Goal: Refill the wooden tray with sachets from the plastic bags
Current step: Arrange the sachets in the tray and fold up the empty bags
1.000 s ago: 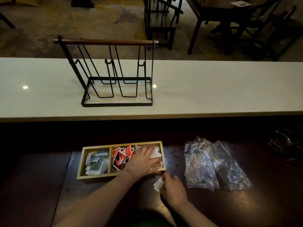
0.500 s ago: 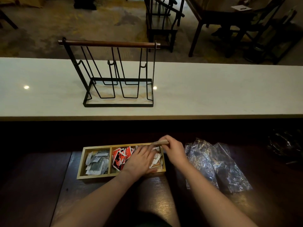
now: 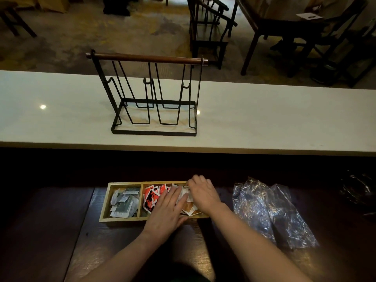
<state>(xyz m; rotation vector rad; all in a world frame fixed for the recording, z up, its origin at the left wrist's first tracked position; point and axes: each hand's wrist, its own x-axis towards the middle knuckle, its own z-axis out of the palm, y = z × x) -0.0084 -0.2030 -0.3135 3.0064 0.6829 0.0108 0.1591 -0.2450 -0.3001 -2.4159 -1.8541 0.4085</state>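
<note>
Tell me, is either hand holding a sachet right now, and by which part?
Cannot tell. The left hand lies flat on the sachets in the tray; the right hand curls over them, fingertips hidden.

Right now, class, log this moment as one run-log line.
left hand: flat on sachets | right hand: over right compartment | three-compartment wooden tray: filled | crumpled clear plastic bags: beside tray

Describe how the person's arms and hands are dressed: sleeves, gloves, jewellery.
Both forearms are bare to the frame's bottom edge, with no sleeves in view. The left hand and right hand wear no gloves. No rings, watch or bracelets show, though the dim light could hide small ones.
</note>
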